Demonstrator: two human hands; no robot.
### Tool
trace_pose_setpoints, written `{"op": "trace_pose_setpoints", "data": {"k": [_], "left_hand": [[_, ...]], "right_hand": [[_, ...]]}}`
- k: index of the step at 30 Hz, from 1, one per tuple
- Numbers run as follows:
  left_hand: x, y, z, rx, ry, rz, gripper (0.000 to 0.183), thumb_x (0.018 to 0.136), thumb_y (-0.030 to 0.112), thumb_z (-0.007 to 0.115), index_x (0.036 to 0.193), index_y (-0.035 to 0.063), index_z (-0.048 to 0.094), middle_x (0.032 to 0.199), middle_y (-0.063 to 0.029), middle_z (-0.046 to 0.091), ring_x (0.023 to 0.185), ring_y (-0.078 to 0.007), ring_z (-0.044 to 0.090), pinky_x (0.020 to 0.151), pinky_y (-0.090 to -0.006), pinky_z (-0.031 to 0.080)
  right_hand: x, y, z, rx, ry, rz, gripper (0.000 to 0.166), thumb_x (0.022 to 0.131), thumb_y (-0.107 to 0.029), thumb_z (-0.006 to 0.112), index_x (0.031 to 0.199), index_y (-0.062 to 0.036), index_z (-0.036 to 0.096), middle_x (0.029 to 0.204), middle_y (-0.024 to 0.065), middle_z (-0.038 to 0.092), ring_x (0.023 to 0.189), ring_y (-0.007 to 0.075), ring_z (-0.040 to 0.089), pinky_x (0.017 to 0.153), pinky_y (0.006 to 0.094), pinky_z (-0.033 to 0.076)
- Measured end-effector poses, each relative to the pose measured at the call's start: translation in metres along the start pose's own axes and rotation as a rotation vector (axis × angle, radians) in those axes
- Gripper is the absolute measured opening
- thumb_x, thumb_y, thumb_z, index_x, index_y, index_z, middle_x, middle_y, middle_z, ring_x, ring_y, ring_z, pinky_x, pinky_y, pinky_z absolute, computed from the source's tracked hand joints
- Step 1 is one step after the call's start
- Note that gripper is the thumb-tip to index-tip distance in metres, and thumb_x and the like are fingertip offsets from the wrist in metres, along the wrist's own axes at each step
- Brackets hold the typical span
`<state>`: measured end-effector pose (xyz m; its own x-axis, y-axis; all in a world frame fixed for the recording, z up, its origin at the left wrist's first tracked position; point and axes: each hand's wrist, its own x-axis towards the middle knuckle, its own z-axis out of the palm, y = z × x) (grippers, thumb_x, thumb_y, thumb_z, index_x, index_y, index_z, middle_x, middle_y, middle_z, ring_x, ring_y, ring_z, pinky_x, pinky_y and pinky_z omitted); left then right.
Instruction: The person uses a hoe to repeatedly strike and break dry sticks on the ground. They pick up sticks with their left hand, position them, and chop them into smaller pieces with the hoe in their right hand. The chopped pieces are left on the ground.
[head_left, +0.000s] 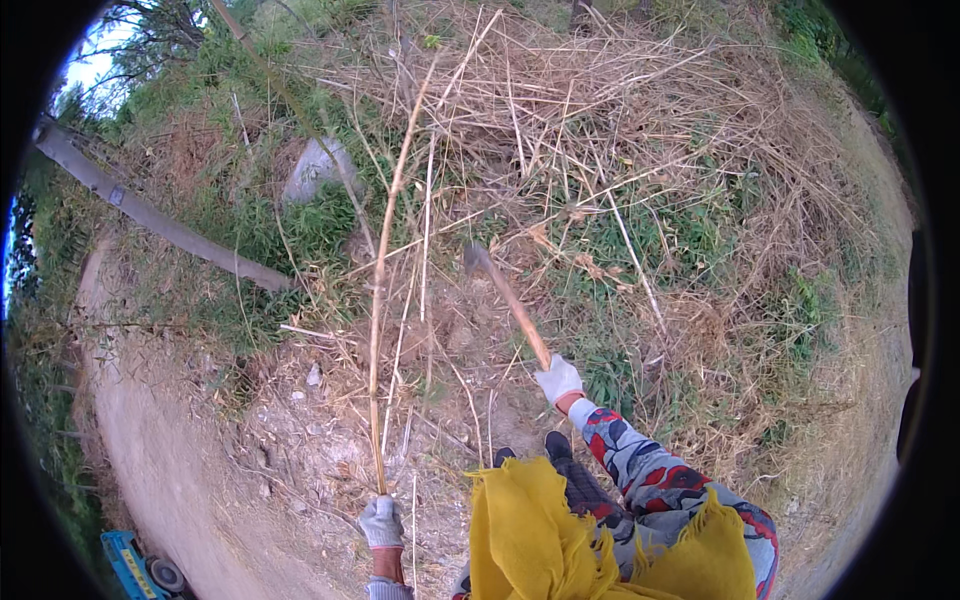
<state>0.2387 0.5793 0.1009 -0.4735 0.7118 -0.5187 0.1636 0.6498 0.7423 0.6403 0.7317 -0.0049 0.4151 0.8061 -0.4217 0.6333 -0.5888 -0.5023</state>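
My left hand (382, 521), in a pale work glove, grips the lower end of long dry stalks (379, 300) that reach up and away over the ground. In my gloved right hand (559, 379) is the wooden handle of a hatchet-like tool (517, 307). Its dark metal head (475, 256) points away from me above bare soil and litter; the blur leaves its exact shape unclear. A yellow fringed scarf (525, 525) hangs before my body, and my dark shoes (558, 445) show beside it.
A large heap of dry stalks (600, 97) lies ahead. A leaning trunk (165, 225) stands at left, near a pale boulder (321, 171). Green undergrowth (675, 232) and small stones (314, 375) surround the spot. A dirt track (150, 442) with a blue vehicle (135, 566) runs at lower left.
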Motion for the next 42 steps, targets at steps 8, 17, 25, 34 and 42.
{"op": "trace_pose_setpoints", "data": {"k": [8, 17, 25, 34, 42], "left_hand": [[0.016, 0.08, 0.125, -0.538, -0.01, -0.069, 0.045, 0.093, 0.046, 0.053, 0.063, 0.013, 0.046, 0.043, 0.0029, 0.033, 0.03, -0.0105, 0.029, 0.029, -0.0281, 0.02], [0.017, 0.045, 0.118, -0.084, 0.134, 0.125, 0.037, 0.088, 0.034, 0.065, 0.063, 0.0079, 0.056, 0.054, 0.0029, 0.048, 0.048, -0.0067, 0.038, 0.044, -0.0261, 0.028], [-0.115, -0.128, -0.035, 0.191, 0.62, -0.124, 0.041, 0.08, 0.033, 0.072, 0.059, 0.0011, 0.058, 0.051, 0.0028, 0.048, 0.05, -0.0074, 0.039, 0.044, -0.033, 0.029], [-0.35, -0.292, -0.077, 0.086, 1.268, -1.035, 0.064, 0.083, 0.058, 0.06, 0.078, -0.006, 0.069, 0.059, -0.0103, 0.061, 0.055, -0.0259, 0.054, 0.053, -0.0417, 0.043], [-0.366, -0.33, -0.061, -0.061, 1.466, -1.125, 0.067, 0.084, 0.058, 0.054, 0.084, -0.0071, 0.069, 0.071, -0.0159, 0.067, 0.064, -0.0293, 0.062, 0.059, -0.0436, 0.047]], "right_hand": [[-0.081, 0.143, 0.047, -0.181, -0.353, 0.141, 0.039, 0.081, -0.029, 0.057, 0.111, -0.0043, 0.059, 0.099, 0.0245, 0.066, 0.095, 0.0394, 0.065, 0.082, 0.048, 0.051], [-0.011, 0.156, -0.007, -0.067, 0.021, 0.084, 0.038, 0.077, -0.034, 0.067, 0.099, -0.0042, 0.058, 0.088, 0.0236, 0.066, 0.085, 0.0419, 0.064, 0.073, 0.0482, 0.051], [0.02, 0.222, -0.043, 0.02, 0.137, 0.142, 0.037, 0.071, -0.03, 0.068, 0.09, 0.0008, 0.062, 0.082, 0.0228, 0.066, 0.079, 0.0405, 0.065, 0.068, 0.0462, 0.05], [0.002, 0.243, -0.032, -0.213, -0.159, 0.168, 0.046, 0.067, -0.026, 0.068, 0.098, 0.0066, 0.06, 0.089, 0.026, 0.066, 0.084, 0.0406, 0.065, 0.072, 0.0456, 0.049], [0.007, 0.202, -0.014, -0.342, -0.277, 0.033, 0.045, 0.066, -0.019, 0.066, 0.102, 0.0068, 0.058, 0.081, 0.0188, 0.064, 0.072, 0.0334, 0.065, 0.064, 0.0421, 0.048]]}}
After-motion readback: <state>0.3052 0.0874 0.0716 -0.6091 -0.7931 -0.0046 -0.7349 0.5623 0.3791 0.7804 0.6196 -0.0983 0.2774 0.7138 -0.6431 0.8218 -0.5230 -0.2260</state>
